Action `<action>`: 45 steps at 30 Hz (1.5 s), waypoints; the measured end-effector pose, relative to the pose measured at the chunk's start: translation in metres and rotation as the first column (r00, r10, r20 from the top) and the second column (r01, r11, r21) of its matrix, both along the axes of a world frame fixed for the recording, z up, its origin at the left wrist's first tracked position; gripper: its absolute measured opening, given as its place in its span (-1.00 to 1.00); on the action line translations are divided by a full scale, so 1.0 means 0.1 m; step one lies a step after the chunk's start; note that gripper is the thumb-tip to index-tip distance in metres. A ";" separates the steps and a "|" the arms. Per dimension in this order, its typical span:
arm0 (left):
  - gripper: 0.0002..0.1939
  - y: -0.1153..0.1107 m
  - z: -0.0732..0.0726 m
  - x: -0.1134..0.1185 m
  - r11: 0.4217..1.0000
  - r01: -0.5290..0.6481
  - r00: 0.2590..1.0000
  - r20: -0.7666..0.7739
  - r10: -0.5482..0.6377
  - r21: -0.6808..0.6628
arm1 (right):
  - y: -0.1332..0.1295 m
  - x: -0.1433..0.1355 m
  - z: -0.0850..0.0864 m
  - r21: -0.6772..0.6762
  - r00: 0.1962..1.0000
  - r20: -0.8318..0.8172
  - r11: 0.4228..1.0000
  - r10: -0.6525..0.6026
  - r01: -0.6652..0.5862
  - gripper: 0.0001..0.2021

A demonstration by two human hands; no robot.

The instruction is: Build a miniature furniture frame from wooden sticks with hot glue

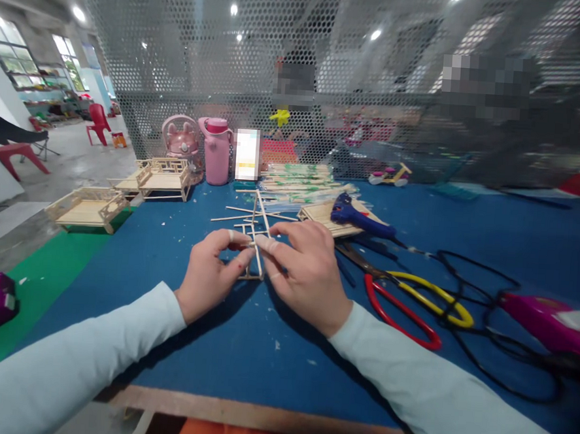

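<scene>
Between my two hands stands a small frame of thin wooden sticks, held just above the blue tabletop. My left hand pinches it from the left with thumb and forefinger. From the right, my right hand grips the same frame near its middle, close to the left fingertips. Pale wraps cover some fingertips of both hands. Loose wooden sticks lie just behind the frame. A blue glue gun rests on a flat stick panel beyond my right hand.
Scissors with red and yellow handles and a black cord lie to the right. Finished miniature stick beds stand at the left. Packs of sticks, a pink flask and a lit phone are before the mesh screen.
</scene>
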State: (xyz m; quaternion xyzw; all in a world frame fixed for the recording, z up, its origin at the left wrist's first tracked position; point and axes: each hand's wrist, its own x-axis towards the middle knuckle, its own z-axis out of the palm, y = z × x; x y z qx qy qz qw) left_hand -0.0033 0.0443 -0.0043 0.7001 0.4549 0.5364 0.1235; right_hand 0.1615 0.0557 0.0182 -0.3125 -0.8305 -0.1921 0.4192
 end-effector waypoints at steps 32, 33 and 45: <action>-0.61 0.08 0.05 -0.25 0.966 0.086 0.992 -0.070 -0.106 -0.243 | 0.00 0.00 0.00 0.010 1.000 0.022 1.000 0.001 -0.001 -0.84; -0.68 0.08 0.05 -0.26 0.953 0.077 0.985 -0.129 -0.119 -0.293 | 0.00 0.00 0.00 0.012 1.000 0.021 1.000 -0.001 0.001 -0.84; -0.91 0.09 0.01 -0.16 0.922 0.168 0.919 -0.282 -0.274 -0.350 | 0.01 0.00 0.00 0.024 1.000 0.021 1.000 -0.003 0.002 -0.85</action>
